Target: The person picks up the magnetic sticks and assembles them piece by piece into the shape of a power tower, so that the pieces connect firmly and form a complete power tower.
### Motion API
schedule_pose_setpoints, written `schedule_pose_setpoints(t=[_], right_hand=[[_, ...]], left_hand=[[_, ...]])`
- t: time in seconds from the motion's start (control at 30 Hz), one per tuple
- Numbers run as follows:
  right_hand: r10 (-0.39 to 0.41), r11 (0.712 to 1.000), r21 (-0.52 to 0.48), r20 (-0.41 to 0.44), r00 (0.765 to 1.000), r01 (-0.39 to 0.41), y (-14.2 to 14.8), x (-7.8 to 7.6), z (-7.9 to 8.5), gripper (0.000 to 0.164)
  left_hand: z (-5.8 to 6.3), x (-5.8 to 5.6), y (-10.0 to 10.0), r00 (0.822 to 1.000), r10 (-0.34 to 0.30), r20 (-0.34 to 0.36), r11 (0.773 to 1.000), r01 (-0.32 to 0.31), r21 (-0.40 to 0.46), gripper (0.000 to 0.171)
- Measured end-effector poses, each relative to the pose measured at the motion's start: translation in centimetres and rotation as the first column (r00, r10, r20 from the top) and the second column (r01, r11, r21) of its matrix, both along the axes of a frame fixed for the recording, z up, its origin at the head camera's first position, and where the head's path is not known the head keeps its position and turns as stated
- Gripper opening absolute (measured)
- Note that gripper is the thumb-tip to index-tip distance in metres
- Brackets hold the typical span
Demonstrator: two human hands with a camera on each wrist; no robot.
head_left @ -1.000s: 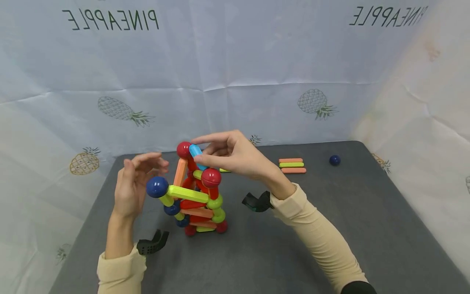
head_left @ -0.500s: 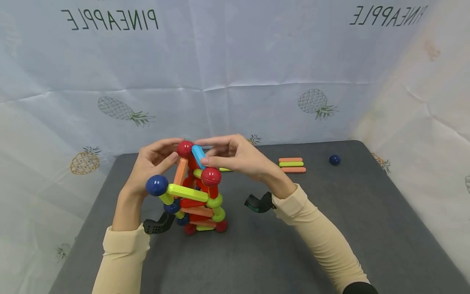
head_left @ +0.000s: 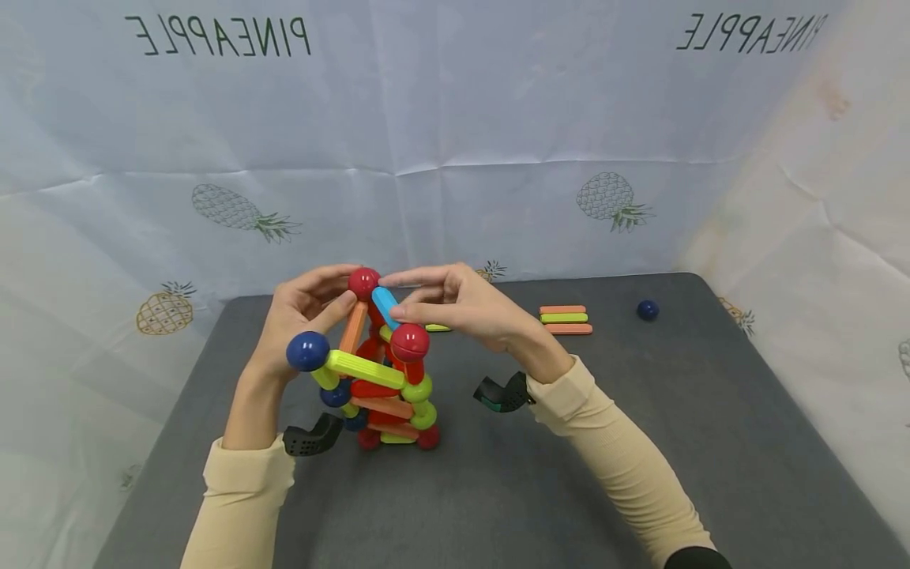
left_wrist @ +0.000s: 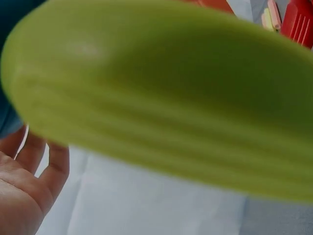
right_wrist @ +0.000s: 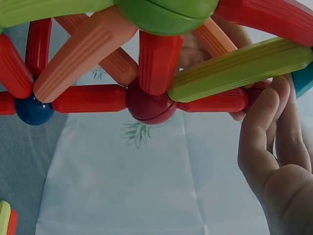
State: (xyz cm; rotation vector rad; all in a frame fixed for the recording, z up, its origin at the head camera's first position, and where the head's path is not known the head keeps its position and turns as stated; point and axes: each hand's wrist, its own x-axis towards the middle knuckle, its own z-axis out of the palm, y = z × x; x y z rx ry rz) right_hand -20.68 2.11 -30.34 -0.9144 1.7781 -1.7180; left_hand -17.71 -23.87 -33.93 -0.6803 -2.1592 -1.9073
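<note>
A tower of magnetic rods and balls stands left of the middle in the head view. My left hand (head_left: 287, 324) holds the red ball (head_left: 364, 283) at its far top corner, with the thumb beside the orange rod (head_left: 354, 325). Thumb and index finger of my right hand (head_left: 469, 310) pinch the light blue rod (head_left: 385, 307), which slants between that ball and the nearer red ball (head_left: 410, 342). A lime rod (left_wrist: 161, 103) fills most of the left wrist view and hides much there. The right wrist view has my right hand (right_wrist: 279, 161) beside the tower's rods.
A blue ball (head_left: 309, 351) forms the tower's near left corner. Right of the tower, a few orange and lime rods (head_left: 565, 318) lie side by side on the grey table (head_left: 540, 490). A loose dark blue ball (head_left: 648, 310) lies farther right. Printed cloth (head_left: 455, 118) hangs behind.
My left hand has come right from beside the tower onto the far red ball. That ball and the tower's upper left side have shifted slightly right. The right hand keeps its pinch on the blue rod.
</note>
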Motion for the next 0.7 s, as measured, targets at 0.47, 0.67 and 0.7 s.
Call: schedule_pose_setpoints(t=[0.47,0.67,0.7], right_hand=[[-0.240,0.960,0.056,-0.332,0.912,0.273,0.2,-2.9,-3.6,0.021],[-0.178,0.777,0.332,-0.698,0.693,0.535,0.2,-6.5,-10.5,0.023],[-0.159,0.758,0.367,-0.699,0.697,0.540,0.1,-6.8,-11.5,0.024]], left_hand=[[-0.6,1.1,-0.1,0.998,0.066,-0.023,0.997,-0.065,0.045,0.037],[-2.3,3.3,-1.6,0.982,-0.003,-0.191,0.964,0.053,0.260,0.029],[-2.6,3.7,-1.9,0.978,-0.021,-0.206,0.962,0.076,0.261,0.029]])
